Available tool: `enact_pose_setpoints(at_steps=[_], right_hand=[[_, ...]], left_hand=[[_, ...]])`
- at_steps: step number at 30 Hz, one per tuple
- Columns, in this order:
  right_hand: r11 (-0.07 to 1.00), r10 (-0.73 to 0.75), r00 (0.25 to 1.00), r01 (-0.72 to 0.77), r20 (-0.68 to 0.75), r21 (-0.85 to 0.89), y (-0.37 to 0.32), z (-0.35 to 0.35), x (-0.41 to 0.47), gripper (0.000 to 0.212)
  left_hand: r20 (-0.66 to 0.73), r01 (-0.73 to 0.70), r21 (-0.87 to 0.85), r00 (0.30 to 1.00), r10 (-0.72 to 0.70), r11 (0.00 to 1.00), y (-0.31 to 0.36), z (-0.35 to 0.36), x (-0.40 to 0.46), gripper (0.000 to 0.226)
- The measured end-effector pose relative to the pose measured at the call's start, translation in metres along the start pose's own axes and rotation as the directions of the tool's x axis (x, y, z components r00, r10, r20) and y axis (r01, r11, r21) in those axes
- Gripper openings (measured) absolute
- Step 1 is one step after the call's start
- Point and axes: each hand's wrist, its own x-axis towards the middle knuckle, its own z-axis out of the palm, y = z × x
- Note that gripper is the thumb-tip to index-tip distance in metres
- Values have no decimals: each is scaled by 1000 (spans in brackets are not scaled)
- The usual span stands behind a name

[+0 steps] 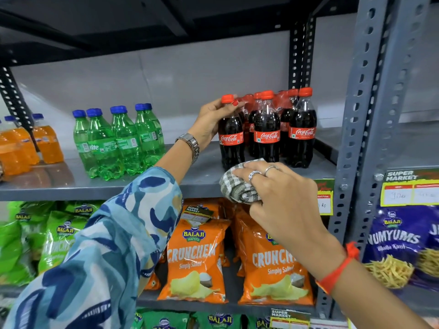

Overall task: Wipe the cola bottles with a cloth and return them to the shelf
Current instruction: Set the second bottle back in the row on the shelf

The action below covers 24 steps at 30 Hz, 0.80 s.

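Several cola bottles with red caps and red labels stand in a cluster on the grey metal shelf (166, 184), at its right end. My left hand (210, 118) is wrapped around the neck of the front-left cola bottle (231, 136), which stands upright on the shelf. Two more cola bottles (266, 131) (302, 129) stand in the front row beside it, others behind. My right hand (280, 200) holds a bunched grey-and-white checked cloth (234, 186) just in front of the shelf edge, below the gripped bottle.
Green bottles with blue caps (118, 141) stand mid-shelf, orange drink bottles (23, 146) at the left. Orange crisp bags (197, 260) and green bags (54, 236) fill the shelf below. A grey perforated upright (356, 129) bounds the right side; purple snack bags (399, 243) lie beyond it.
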Motion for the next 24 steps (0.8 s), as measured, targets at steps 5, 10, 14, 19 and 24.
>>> enact_pose_setpoints(at_steps=[5,10,14,19,24], right_hand=[[1000,-5,1000,4,-26,-13,2,-6,-4,45],[999,4,999,-5,-44,-33,6,-13,-10,45],[998,12,996,-17,-91,-56,14,-25,-17,48],[989,80,988,-95,-129,-112,40,-45,-31,54],[952,156,978,-185,-135,-243,82,-66,-47,55]], left_hand=[[-106,-57,103,992,68,993,8,3,-9,55],[-170,-126,185,973,158,975,14,8,-18,53],[-184,-213,295,944,274,932,23,19,-26,46],[-101,-320,393,917,387,862,34,33,-33,50],[-41,-345,440,914,403,829,36,39,-34,55]])
